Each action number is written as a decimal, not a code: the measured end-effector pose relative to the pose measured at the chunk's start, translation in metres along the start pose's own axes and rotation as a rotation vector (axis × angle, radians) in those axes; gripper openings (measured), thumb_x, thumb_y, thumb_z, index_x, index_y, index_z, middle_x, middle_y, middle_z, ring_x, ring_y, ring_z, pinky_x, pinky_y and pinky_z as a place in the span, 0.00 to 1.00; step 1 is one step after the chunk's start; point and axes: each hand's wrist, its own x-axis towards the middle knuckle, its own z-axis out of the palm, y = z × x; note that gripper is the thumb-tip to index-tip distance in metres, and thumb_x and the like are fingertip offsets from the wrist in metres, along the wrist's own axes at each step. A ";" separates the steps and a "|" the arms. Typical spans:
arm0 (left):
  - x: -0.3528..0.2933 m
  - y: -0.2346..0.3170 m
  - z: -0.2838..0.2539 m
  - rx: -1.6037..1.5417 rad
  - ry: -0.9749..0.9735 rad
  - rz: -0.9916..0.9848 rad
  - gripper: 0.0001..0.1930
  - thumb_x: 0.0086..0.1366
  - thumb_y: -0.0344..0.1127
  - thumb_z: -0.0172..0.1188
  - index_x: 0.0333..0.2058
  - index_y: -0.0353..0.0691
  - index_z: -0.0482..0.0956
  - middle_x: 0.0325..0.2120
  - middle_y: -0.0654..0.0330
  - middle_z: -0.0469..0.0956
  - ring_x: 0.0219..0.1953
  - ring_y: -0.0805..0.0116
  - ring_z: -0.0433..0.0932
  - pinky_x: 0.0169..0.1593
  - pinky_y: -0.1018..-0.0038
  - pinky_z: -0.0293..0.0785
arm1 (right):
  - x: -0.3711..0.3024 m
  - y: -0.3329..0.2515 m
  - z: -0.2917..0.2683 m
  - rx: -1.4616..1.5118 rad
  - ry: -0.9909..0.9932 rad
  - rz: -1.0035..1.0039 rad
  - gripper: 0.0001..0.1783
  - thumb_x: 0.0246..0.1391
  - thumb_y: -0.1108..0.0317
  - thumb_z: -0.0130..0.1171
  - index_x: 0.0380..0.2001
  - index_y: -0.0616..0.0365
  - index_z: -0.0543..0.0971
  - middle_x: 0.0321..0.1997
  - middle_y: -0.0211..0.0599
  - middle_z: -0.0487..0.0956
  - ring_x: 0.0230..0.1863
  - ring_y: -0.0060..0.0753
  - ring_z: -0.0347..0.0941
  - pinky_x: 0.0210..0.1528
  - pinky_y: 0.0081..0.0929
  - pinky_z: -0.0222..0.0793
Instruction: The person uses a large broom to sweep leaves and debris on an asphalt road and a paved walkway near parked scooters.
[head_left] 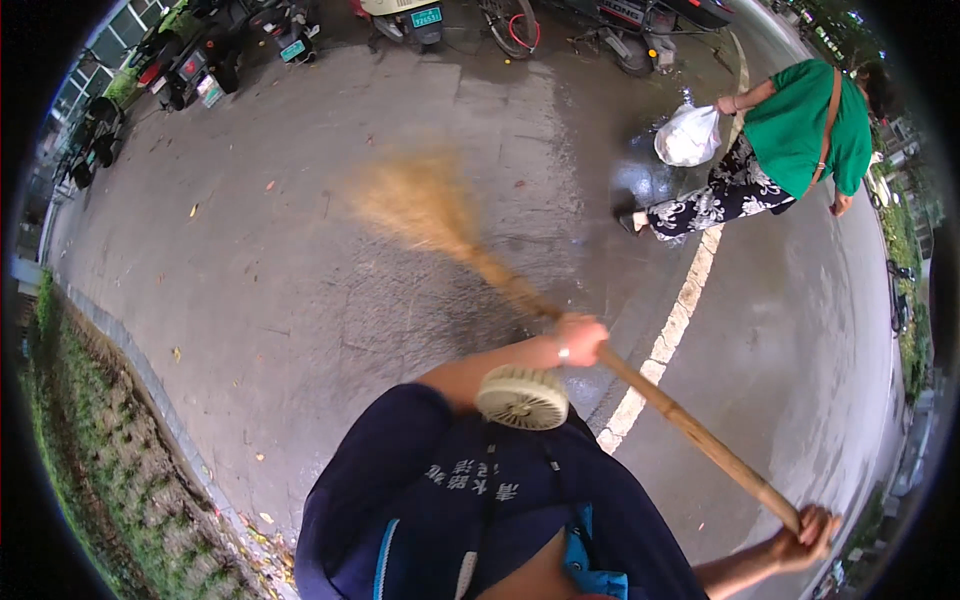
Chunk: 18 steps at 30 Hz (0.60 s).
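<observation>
A long broom (690, 425) with a wooden handle slants across the view, its straw-coloured bristle head (420, 200) blurred by motion over the wet grey pavement (400, 300). My left hand (580, 340) is wrapped round the middle of the handle; a pale band shows at that wrist. Lower right, my right hand (805, 538) grips the handle near its top end. Against my dark blue top hangs a round cream-coloured fan (523, 398), just below my left wrist.
A person in a green top (810, 130) walks at the upper right, carrying a white plastic bag (688, 135). A pale painted line (665, 345) crosses the pavement. Several parked scooters (400, 15) line the far edge. At left, a kerb (140, 365) borders a planted strip (100, 450).
</observation>
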 end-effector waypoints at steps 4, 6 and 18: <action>0.138 -0.021 0.015 -0.117 -0.047 0.209 0.06 0.43 0.38 0.61 0.23 0.47 0.79 0.22 0.59 0.78 0.31 0.56 0.78 0.35 0.59 0.73 | -0.017 0.024 0.137 -0.133 0.122 -0.318 0.15 0.50 0.77 0.46 0.13 0.51 0.61 0.07 0.23 0.52 0.08 0.20 0.49 0.12 0.23 0.50; 0.177 -0.049 0.018 -0.141 -0.168 0.248 0.07 0.42 0.38 0.62 0.24 0.47 0.80 0.24 0.59 0.79 0.32 0.56 0.79 0.36 0.60 0.73 | -0.009 0.070 0.170 -0.199 -0.021 -0.341 0.13 0.49 0.79 0.48 0.15 0.52 0.65 0.06 0.26 0.55 0.08 0.19 0.53 0.11 0.22 0.55; 0.125 -0.348 -0.075 0.095 -0.651 -0.454 0.12 0.53 0.46 0.55 0.31 0.52 0.83 0.29 0.52 0.80 0.32 0.54 0.79 0.32 0.57 0.73 | 0.116 0.454 0.226 0.134 -0.035 0.576 0.03 0.49 0.75 0.50 0.26 0.54 0.69 0.11 0.22 0.55 0.11 0.18 0.51 0.17 0.22 0.53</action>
